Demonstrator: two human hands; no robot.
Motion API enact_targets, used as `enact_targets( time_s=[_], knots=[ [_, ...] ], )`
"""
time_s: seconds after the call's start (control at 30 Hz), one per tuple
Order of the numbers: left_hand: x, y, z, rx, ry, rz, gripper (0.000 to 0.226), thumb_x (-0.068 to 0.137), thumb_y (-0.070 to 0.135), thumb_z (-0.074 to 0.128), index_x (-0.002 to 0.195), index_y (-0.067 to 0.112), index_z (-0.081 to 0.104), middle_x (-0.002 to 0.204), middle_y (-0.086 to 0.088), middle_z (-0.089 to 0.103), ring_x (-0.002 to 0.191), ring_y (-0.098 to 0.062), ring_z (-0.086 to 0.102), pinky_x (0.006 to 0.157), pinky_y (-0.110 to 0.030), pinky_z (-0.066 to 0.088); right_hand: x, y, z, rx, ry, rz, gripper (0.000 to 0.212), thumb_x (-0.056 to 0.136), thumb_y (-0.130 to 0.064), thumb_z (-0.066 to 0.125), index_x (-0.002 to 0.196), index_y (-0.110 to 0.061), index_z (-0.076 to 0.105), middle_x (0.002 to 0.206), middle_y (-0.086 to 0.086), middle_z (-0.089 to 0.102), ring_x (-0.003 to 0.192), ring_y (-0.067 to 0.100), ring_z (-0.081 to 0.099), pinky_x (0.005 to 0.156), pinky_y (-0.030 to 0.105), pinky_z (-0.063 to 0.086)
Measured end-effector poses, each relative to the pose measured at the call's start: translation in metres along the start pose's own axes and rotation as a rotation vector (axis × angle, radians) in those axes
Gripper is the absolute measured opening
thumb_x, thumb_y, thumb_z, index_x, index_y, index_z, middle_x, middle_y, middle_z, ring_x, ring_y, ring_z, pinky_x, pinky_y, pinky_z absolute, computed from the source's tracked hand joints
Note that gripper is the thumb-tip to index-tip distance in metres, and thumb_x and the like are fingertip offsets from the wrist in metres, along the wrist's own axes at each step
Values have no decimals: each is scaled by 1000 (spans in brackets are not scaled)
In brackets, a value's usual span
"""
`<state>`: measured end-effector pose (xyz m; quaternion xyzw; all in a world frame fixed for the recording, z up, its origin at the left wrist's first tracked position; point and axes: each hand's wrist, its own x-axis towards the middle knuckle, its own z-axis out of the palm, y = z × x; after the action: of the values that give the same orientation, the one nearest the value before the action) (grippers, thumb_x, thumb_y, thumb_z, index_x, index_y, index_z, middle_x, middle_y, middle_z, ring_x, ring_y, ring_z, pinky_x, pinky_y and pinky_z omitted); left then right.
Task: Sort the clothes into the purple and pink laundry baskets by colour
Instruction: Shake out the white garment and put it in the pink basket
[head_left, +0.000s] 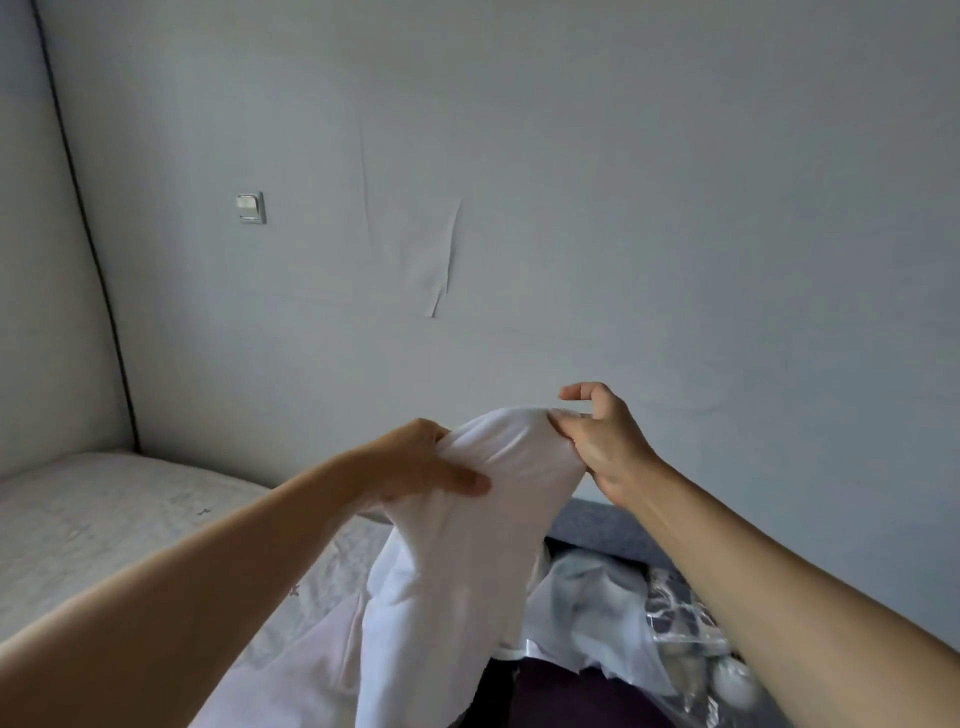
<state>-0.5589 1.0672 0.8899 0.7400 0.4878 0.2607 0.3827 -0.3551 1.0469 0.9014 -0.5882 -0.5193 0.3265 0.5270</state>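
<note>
A white garment (467, 561) hangs in front of me, held up by both hands above the bed. My left hand (421, 462) grips its upper left part, thumb laid across the cloth. My right hand (597, 441) pinches the upper right edge, with the index finger raised off it. Below the garment lie more clothes: a dark purple piece (561, 696) at the bottom and a pale grey-white piece (587, 597) to its right. Neither laundry basket is in view.
A pale patterned mattress (104, 519) stretches to the left below my left arm. A grey wall (571, 208) with a light switch (251, 208) fills the background. A clear plastic bag (696, 654) with patterned contents lies under my right forearm.
</note>
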Motion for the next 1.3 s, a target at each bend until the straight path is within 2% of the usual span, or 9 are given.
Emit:
enact_targets(
  time_s=[0.07,0.23,0.3,0.43,0.63,0.77,0.9,1.1,1.3],
  knots=[
    [1,1,4,-37,-13,-12,21,67,22,85,70,17,65,64,6,65,54,-6,61,56,-20,50,-4,3,-5,115,-92,21,23,87,-16,67,107,-14,55,101,13,61,78,18,57,66,28,45],
    [0,7,14,-269,-83,-32,37,52,26,77,82,6,70,77,-10,72,66,-20,68,68,-33,57,-12,34,-2,191,-442,135,99,47,-19,94,133,-16,44,126,13,59,114,29,60,92,48,51],
    [1,10,19,-327,-105,-37,45,56,21,81,93,-1,70,87,-19,71,78,-28,68,74,-40,56,-20,47,0,218,-486,160,88,56,-8,90,133,-12,48,124,14,63,113,30,62,91,47,52],
    [11,6,30,-461,-142,-164,27,76,12,75,96,-4,68,80,-17,72,64,-26,70,57,-33,59,-29,60,-9,178,-303,229,38,74,-4,77,110,0,66,106,15,71,100,30,68,90,43,53],
    [25,-13,61,-756,-230,-299,15,92,23,58,101,11,62,77,-1,67,54,-6,65,65,-21,54,-38,74,-29,210,35,353,34,83,-18,72,107,-1,55,101,13,65,92,27,64,85,40,53],
    [35,-11,107,-947,-307,-255,53,81,56,53,96,7,64,74,-10,70,75,-22,67,78,-33,51,-41,90,-52,314,270,382,14,91,-13,62,89,-5,50,80,6,57,71,20,57,62,30,47],
    [33,-3,157,-755,-394,-217,87,46,43,87,124,25,53,112,-2,70,103,-22,65,94,-45,47,-39,110,-77,327,450,425,32,88,-18,65,114,-3,53,102,16,62,93,30,62,84,41,52],
    [49,27,235,-787,-367,-229,19,78,-3,72,94,5,65,82,-11,72,69,-21,71,57,-30,57,-47,146,-145,388,557,457,43,80,-21,74,113,1,59,104,19,66,96,33,65,86,46,54],
    [77,68,310,-791,-241,-366,69,69,13,82,128,3,48,111,-20,65,93,-35,66,66,-42,58,-65,171,-217,172,259,333,111,61,-2,84,146,-38,22,143,-7,35,128,21,44,105,42,43]
  ],
)
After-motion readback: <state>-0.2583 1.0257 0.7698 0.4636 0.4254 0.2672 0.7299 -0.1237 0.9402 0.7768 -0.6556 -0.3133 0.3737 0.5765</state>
